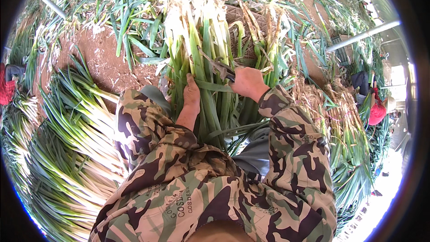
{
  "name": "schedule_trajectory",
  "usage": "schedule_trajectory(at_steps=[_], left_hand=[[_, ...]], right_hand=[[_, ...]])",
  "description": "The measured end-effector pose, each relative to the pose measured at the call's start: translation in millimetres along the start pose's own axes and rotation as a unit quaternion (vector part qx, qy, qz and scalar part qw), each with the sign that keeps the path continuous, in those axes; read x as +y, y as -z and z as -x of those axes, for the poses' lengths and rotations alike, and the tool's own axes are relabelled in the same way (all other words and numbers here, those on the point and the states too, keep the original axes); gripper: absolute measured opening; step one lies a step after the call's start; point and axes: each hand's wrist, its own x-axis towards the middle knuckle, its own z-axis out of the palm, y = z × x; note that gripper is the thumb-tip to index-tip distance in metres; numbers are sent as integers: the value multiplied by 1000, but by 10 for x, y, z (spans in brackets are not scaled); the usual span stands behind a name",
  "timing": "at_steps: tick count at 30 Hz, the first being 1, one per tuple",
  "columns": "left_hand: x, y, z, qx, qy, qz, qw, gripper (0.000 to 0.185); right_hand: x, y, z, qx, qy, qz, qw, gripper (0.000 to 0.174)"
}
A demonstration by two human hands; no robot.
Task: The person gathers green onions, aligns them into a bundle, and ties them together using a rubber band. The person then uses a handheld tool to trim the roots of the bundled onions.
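A thick bunch of green onions [208,43] lies in front of my body, its white, rooty ends pointing away from me. My left hand [190,97] is at the left part of the bunch, thumb up against the stalks; its fingers are hidden among them. In my right hand [248,80] is a tool with dark handles [228,75], fingers closed around it, over the right part of the bunch. A flat green leaf [213,86] stretches across the stalks between my hands. Browner, untrimmed stalks [268,40] lie just to the right.
Green onions with white stalks [80,161] are heaped at my left. Brown-rooted bundles [346,117] lie at my right. Loose leaves [134,3] litter the reddish soil [97,53]. Metal poles [364,36] cross both sides, near a plastic crate [341,48]. People in red [377,112] are at both edges.
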Motion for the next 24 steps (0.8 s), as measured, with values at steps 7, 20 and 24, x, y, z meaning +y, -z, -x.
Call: schedule_trajectory(at_steps=[7,20,24], left_hand=[[80,-22,110,44,-7,-65,997,100],[274,43,264,-1,-274,-128,953,43],[498,-137,433,-29,-266,-238,934,44]], right_hand=[[-62,10,-299,-4,-84,-52,995,32],[153,275,433,-144,-11,15,989,41],[308,431,698,-68,-86,-10,994,43]])
